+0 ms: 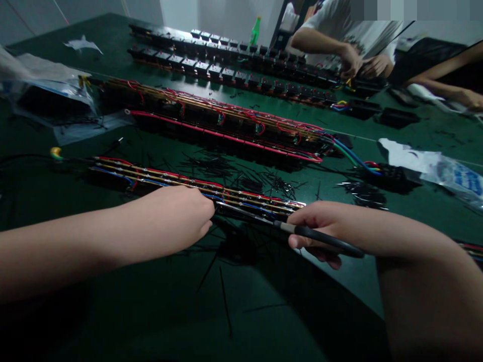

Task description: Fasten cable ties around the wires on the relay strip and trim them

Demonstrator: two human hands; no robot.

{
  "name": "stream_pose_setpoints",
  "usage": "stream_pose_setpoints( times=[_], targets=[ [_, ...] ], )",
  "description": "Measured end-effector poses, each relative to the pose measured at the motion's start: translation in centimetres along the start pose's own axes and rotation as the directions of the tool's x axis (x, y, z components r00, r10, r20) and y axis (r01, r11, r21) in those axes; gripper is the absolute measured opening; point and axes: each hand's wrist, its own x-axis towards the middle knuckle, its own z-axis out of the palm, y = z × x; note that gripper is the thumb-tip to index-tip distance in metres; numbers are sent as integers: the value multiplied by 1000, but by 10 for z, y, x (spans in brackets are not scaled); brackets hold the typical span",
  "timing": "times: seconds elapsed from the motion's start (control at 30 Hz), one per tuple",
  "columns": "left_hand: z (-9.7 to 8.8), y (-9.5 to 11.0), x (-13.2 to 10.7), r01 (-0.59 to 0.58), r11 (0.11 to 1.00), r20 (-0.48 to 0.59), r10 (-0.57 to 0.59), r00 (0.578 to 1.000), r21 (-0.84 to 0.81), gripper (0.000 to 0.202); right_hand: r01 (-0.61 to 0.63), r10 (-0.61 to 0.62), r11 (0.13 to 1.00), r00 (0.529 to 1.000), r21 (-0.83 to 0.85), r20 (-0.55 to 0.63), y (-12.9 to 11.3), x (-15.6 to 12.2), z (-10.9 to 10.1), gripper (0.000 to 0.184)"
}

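Observation:
A long, narrow wired assembly (181,182) with brass-coloured rods and red and blue wires lies across the table before me. My left hand (184,213) is closed at its near edge, knuckles up; whatever the fingers pinch is hidden behind them. My right hand (317,226) grips a pair of scissors (324,240) with dark handles and slim metal blades. The blades point left along the assembly's near side, their tips close to my left fingertips. Thin black strips (226,301) are scattered on the table around both hands.
A second wired assembly (226,113) with red cables lies behind, then rows of black box-shaped units (215,70). Plastic bags (462,178) rest at right and left. Heaps of black strips (362,193) lie between. Across the table a co-worker's hands (350,63) handle wires; a green bottle (255,31) stands behind.

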Motion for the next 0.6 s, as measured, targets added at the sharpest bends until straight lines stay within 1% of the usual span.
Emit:
stream_pose_setpoints(
  times=[0.2, 0.4, 0.53, 0.6],
  targets=[
    [0, 0, 1, 5, 1000, 20, -5, 1000, 0, 34, 14, -14, 1000, 1000, -26, -12, 3, 1, -2, 44],
    [4, -3, 3, -14, 999, -9, 14, 1000, -29, 33, -10, 8, 999, 999, -53, -35, 0, 1, -1, 43],
    [2, -1, 0, -36, 998, 36, 38, 999, -61, 32, -41, 35, 994, 997, -104, -65, -7, -11, 1, 44],
    [-2, 2, -3, -21, 998, 87, 27, 996, -66, 31, -38, 12, 983, 990, -181, -144, -5, -24, -3, 46]
  ],
)
